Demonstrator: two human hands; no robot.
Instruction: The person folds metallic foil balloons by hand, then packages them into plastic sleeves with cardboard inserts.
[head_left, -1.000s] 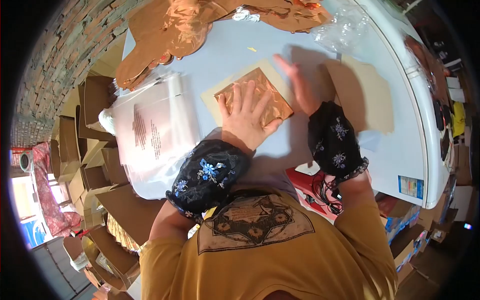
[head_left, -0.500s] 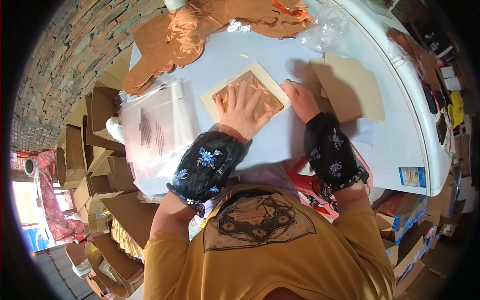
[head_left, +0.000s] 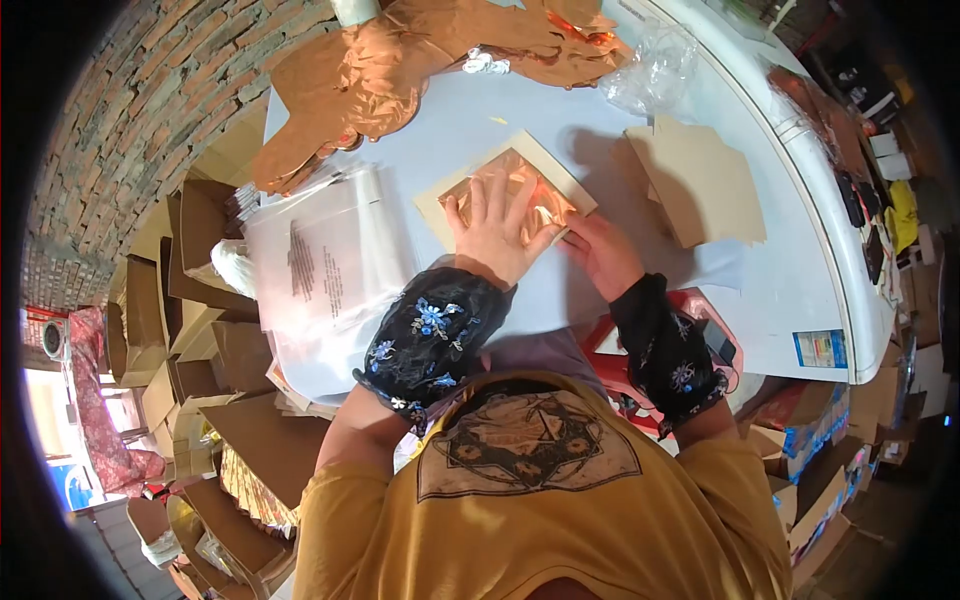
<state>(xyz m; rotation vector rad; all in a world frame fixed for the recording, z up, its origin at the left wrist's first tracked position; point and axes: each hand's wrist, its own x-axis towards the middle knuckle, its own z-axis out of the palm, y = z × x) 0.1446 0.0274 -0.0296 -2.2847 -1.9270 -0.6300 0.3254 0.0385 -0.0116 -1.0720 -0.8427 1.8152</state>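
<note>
My left hand (head_left: 492, 235) lies flat with fingers spread on a shiny copper-coloured foil sheet (head_left: 543, 203). Under the foil is a beige card (head_left: 560, 160), set at a slant on the pale table, its border showing around the foil. My right hand (head_left: 608, 257) is at the lower right corner of the card, thumb and fingers closed on the edge there. Whether it pinches the card, the foil or both I cannot make out. Black sleeves with blue flowers cover both forearms.
Clear printed plastic bags (head_left: 325, 250) are stacked on the left. On the right are several loose beige cards (head_left: 700, 185). Crumpled copper foil (head_left: 385, 95) lies along the far edge, beside a clear plastic bag (head_left: 655, 70). Open cardboard boxes (head_left: 265, 440) stand by the table.
My right hand has moved down from the card's right edge to its lower right corner. The left hand stays on the foil, and the foil's right part looks more wrinkled.
</note>
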